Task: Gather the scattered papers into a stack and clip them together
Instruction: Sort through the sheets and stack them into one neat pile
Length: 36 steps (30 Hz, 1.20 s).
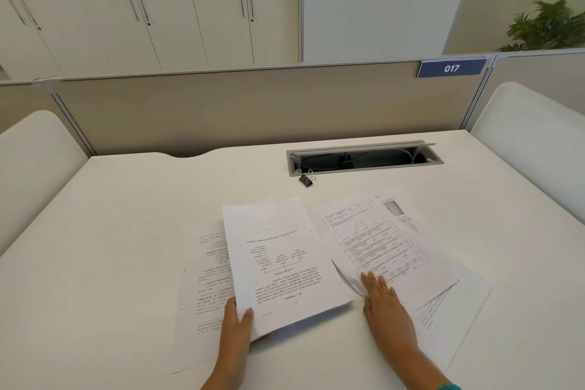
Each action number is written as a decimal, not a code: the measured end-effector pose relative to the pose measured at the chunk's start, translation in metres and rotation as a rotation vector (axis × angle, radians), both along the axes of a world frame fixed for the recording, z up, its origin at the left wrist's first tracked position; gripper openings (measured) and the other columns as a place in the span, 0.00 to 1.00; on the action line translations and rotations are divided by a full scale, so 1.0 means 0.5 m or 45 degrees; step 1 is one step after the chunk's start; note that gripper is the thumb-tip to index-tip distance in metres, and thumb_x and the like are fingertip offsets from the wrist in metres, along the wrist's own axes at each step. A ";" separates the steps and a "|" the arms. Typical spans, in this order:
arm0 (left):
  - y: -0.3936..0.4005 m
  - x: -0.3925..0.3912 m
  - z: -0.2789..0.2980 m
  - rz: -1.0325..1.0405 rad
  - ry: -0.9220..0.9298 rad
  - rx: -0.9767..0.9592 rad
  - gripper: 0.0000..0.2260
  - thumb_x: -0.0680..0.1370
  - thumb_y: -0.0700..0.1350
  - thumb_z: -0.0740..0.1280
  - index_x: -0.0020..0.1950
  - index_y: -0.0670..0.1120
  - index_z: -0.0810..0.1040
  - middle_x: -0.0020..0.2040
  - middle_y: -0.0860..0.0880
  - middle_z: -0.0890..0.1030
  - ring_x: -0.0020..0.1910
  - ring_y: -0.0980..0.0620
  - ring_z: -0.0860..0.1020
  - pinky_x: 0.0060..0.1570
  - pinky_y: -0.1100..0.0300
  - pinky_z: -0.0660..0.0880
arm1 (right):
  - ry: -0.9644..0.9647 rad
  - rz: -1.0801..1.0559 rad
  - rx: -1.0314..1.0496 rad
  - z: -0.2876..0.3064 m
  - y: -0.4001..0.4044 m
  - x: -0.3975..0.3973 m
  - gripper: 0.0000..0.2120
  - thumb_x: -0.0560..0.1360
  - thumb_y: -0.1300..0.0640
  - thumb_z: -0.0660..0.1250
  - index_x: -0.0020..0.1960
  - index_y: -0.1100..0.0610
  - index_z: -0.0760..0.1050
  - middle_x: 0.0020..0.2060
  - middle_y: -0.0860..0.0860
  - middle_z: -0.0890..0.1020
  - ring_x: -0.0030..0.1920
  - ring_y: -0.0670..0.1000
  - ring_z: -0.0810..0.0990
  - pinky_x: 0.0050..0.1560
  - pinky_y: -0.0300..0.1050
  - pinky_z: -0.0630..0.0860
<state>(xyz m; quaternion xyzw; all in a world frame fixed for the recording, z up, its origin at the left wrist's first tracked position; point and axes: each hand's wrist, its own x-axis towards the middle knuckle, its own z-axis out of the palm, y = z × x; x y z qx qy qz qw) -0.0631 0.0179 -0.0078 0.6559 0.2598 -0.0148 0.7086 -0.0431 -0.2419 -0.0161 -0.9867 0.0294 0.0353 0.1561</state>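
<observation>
Printed white papers lie spread over the white desk (126, 231). My left hand (235, 318) grips the near edge of a diagram page (278, 260), thumb on top, lifting it slightly above a text sheet (205, 275) that lies flat at the left. My right hand (381, 298) rests flat with straight fingers on the near corner of a table-printed sheet (380, 241); more sheets (456, 304) fan out beneath it to the right. A black binder clip (306, 180) sits farther back on the desk, apart from the papers.
An open cable tray (364, 159) is set into the desk behind the clip. A beige partition (221, 111) with a blue "017" sign (451, 68) closes the far edge. White side screens (535, 142) stand at both ends of the desk.
</observation>
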 end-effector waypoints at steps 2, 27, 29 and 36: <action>0.000 -0.001 0.000 -0.002 -0.003 0.012 0.13 0.80 0.36 0.55 0.60 0.51 0.67 0.61 0.47 0.73 0.60 0.43 0.73 0.54 0.40 0.76 | -0.005 -0.043 0.028 0.007 0.003 -0.004 0.24 0.81 0.56 0.48 0.75 0.49 0.48 0.76 0.47 0.53 0.76 0.49 0.52 0.73 0.40 0.52; 0.004 0.011 -0.023 -0.021 -0.032 0.284 0.15 0.79 0.35 0.58 0.65 0.42 0.67 0.62 0.46 0.72 0.56 0.49 0.69 0.58 0.57 0.66 | 0.025 -0.131 0.482 0.043 -0.033 -0.022 0.21 0.76 0.56 0.62 0.68 0.46 0.66 0.62 0.41 0.77 0.58 0.47 0.77 0.59 0.40 0.70; 0.003 0.010 -0.025 -0.026 -0.038 0.274 0.15 0.79 0.35 0.57 0.65 0.42 0.67 0.62 0.46 0.72 0.56 0.49 0.70 0.56 0.57 0.66 | 0.004 -0.157 0.480 0.044 -0.032 -0.018 0.19 0.76 0.54 0.63 0.67 0.47 0.68 0.60 0.42 0.78 0.59 0.47 0.77 0.59 0.39 0.70; 0.008 0.012 -0.035 -0.029 -0.046 0.287 0.15 0.79 0.35 0.58 0.66 0.41 0.67 0.65 0.43 0.72 0.59 0.45 0.71 0.63 0.52 0.66 | -0.092 -0.187 0.443 0.051 -0.032 -0.004 0.14 0.73 0.54 0.68 0.59 0.48 0.74 0.44 0.43 0.79 0.50 0.45 0.76 0.50 0.38 0.71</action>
